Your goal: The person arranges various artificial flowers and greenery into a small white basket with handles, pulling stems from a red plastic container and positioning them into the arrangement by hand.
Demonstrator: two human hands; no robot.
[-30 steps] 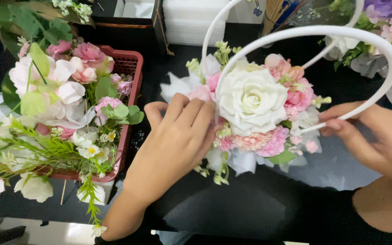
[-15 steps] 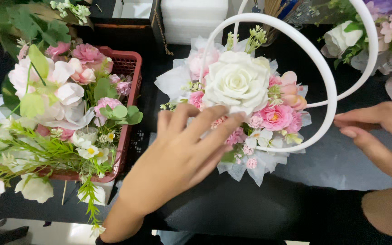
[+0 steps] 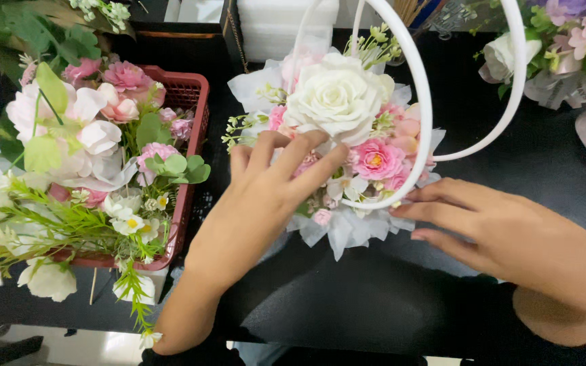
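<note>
A flower arrangement (image 3: 347,129) with a large white rose, pink blooms and white tulle wrapping stands on the black table, framed by two white hoops (image 3: 423,122). My left hand (image 3: 266,196) lies on its front left side, fingers spread against the flowers below the rose. My right hand (image 3: 490,227) rests at its right base, fingertips touching the lower end of the nearer hoop and the tulle. Neither hand grips anything.
A red plastic basket (image 3: 191,135) full of artificial white and pink flowers and greenery stands at the left. Another bouquet (image 3: 571,47) with a pink ribbon lies at the top right. White foam blocks (image 3: 286,27) sit behind the arrangement. The table's near edge runs along the bottom.
The arrangement has been turned and stood more upright, moving toward the table's middle. My left hand slid from its left side to its front; my right hand moved in to the hoop's base.
</note>
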